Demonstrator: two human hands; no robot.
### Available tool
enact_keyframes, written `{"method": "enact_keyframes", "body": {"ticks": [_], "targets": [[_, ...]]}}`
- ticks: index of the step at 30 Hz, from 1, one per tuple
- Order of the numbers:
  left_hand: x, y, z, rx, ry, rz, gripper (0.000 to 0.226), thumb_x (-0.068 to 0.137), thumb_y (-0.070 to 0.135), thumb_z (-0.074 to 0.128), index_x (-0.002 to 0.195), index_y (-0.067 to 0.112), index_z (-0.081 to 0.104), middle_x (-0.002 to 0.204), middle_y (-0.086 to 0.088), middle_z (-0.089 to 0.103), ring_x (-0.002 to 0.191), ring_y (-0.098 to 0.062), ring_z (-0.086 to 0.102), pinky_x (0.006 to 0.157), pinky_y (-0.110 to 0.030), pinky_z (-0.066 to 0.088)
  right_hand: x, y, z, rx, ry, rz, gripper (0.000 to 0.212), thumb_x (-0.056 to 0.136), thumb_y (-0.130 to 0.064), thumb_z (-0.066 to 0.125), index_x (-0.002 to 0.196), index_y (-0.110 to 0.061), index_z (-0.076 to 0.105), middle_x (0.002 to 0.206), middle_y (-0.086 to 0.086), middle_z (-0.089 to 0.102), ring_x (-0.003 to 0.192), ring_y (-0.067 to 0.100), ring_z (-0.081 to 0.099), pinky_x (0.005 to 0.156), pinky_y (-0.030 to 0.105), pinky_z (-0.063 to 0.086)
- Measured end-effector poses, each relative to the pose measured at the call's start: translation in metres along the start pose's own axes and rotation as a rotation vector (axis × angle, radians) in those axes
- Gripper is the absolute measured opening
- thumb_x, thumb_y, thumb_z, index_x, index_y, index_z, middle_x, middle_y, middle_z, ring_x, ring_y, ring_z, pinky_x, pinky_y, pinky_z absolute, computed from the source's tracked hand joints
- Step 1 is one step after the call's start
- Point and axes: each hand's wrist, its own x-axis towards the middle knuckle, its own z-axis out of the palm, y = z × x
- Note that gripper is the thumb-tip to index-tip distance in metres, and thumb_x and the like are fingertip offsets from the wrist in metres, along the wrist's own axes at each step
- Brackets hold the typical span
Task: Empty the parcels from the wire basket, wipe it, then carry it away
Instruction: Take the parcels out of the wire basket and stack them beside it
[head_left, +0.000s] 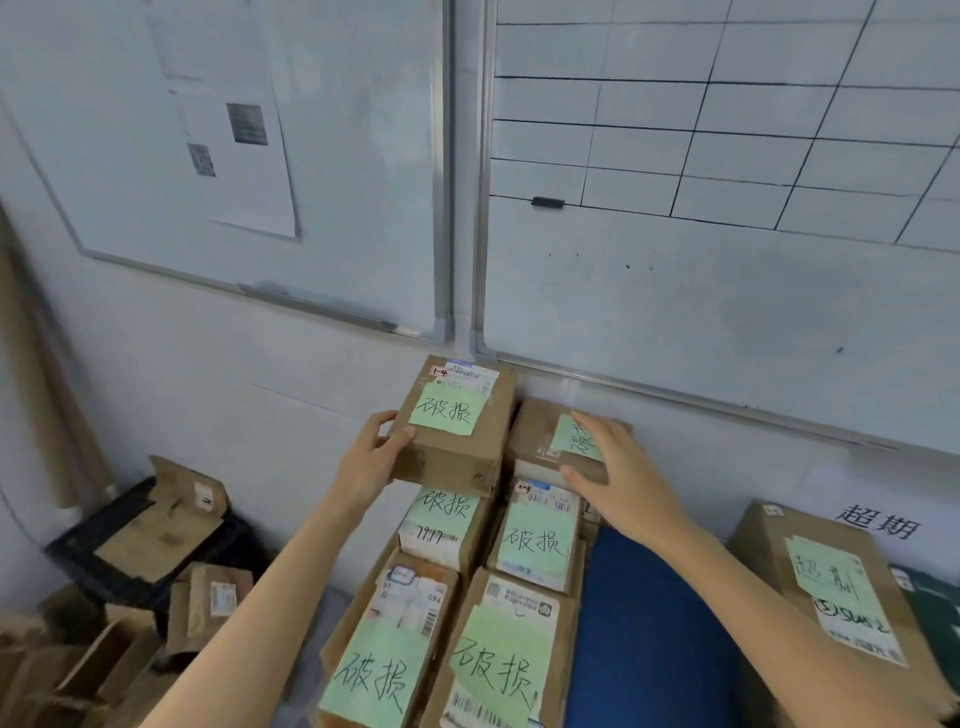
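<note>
A: The brown cardboard parcel with a green handwritten note (452, 431) is gripped at its near left corner by the left hand (371, 457), fingers wrapped round the edge, forearm stretched forward.

B: The right hand (618, 478) is laid on the neighbouring brown cardboard parcel (537, 441): fingers straight across the top, thumb along the near edge, grip wide.

A: Both are seen topping the stack of labelled parcels (535, 545) against the white wall (234, 415).

Right hand (621, 483) covers part of a green note (568, 437) (shipping label (464, 375) print unreadable).
</note>
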Motion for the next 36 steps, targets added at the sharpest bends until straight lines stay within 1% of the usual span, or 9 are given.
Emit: {"method": "enact_keyframes", "body": {"ticks": [4,8,15,19,23,26,29,32,36], "targets": [[0.022,-0.002,0.003,-0.009,-0.023,-0.004,0.032,0.099,0.037,0.054,0.13,0.029,0.05,0.109,-0.003,0.057,0.095,-0.017,0.054,0.087,-0.039,0.051,0.004,0.017,0.0,-0.076,0.016,0.051,0.068,0.095,-0.039,0.06,0.154,-0.029,0.028,0.155,-0.006,0.031,0.14,0.014,0.03,0.114,0.039,0.033],[0.036,-0.006,0.003,-0.015,-0.074,0.008,0.031,0.099,0.04,0.054,0.128,0.03,0.051,0.111,-0.002,0.058,0.098,-0.018,0.055,0.083,-0.035,0.051,0.01,0.024,0.002,-0.074,0.038,0.094,0.066,0.095,-0.035,0.061,0.152,-0.028,0.028,0.153,-0.007,0.033,0.135,0.013,0.033,0.105,0.029,0.031],[0.051,-0.009,0.004,0.023,-0.129,0.03,0.027,0.097,0.044,0.055,0.123,0.036,0.052,0.103,-0.001,0.061,0.09,-0.018,0.055,0.081,-0.035,0.048,0.02,0.022,0.012,-0.056,0.035,0.136,0.067,0.094,-0.038,0.061,0.152,-0.03,0.03,0.153,-0.006,0.033,0.137,0.014,0.032,0.111,0.037,0.034],[0.054,-0.008,0.005,0.096,-0.146,0.057,0.029,0.097,0.048,0.052,0.124,0.038,0.049,0.111,-0.004,0.061,0.096,-0.02,0.055,0.083,-0.033,0.041,0.022,0.019,0.015,-0.079,0.018,0.159,0.067,0.095,-0.041,0.059,0.153,-0.031,0.028,0.157,-0.007,0.029,0.142,0.014,0.028,0.111,0.038,0.032],[0.052,-0.005,0.006,0.177,-0.107,0.111,0.04,0.097,0.049,0.053,0.133,0.032,0.048,0.12,-0.006,0.059,0.109,-0.024,0.057,0.089,-0.034,0.043,0.022,0.017,0.016,-0.073,0.015,0.171,0.066,0.096,-0.041,0.058,0.153,-0.031,0.027,0.158,-0.007,0.028,0.144,0.013,0.026,0.113,0.04,0.032],[0.049,-0.003,0.001,0.367,0.015,0.219,0.052,0.092,0.054,0.057,0.137,0.03,0.047,0.133,-0.004,0.052,0.113,-0.024,0.055,0.093,-0.044,0.049,0.02,0.015,0.014,-0.059,0.026,0.186,0.065,0.096,-0.039,0.058,0.153,-0.03,0.029,0.157,-0.007,0.03,0.142,0.013,0.028,0.112,0.038,0.032],[0.043,0.006,0.002,0.541,0.106,0.417,0.052,0.094,0.044,0.059,0.141,0.026,0.046,0.142,-0.003,0.046,0.125,-0.026,0.046,0.095,-0.044,0.047,0.014,0.012,0.011,-0.054,0.047,0.181,0.064,0.096,-0.038,0.058,0.153,-0.028,0.03,0.154,-0.006,0.033,0.14,0.013,0.03,0.108,0.033,0.031],[0.033,0.02,0.015,0.655,0.093,0.618,0.051,0.094,0.039,0.059,0.141,0.024,0.047,0.146,-0.001,0.045,0.13,-0.027,0.041,0.101,-0.044,0.039,0.002,0.01,0.0,-0.061,0.072,0.176,0.061,0.098,-0.038,0.056,0.152,-0.028,0.029,0.152,-0.007,0.034,0.138,0.012,0.031,0.102,0.028,0.031],[0.009,0.046,0.06,0.721,-0.005,0.743,0.067,0.089,0.06,0.035,0.144,0.025,0.046,0.152,0.001,0.042,0.138,-0.024,0.035,0.112,-0.042,0.028,-0.03,0.012,-0.033,-0.235,0.113,0.183,0.062,0.099,-0.041,0.052,0.154,-0.027,0.026,0.158,-0.006,0.026,0.145,0.014,0.023,0.116,0.037,0.027]]}}
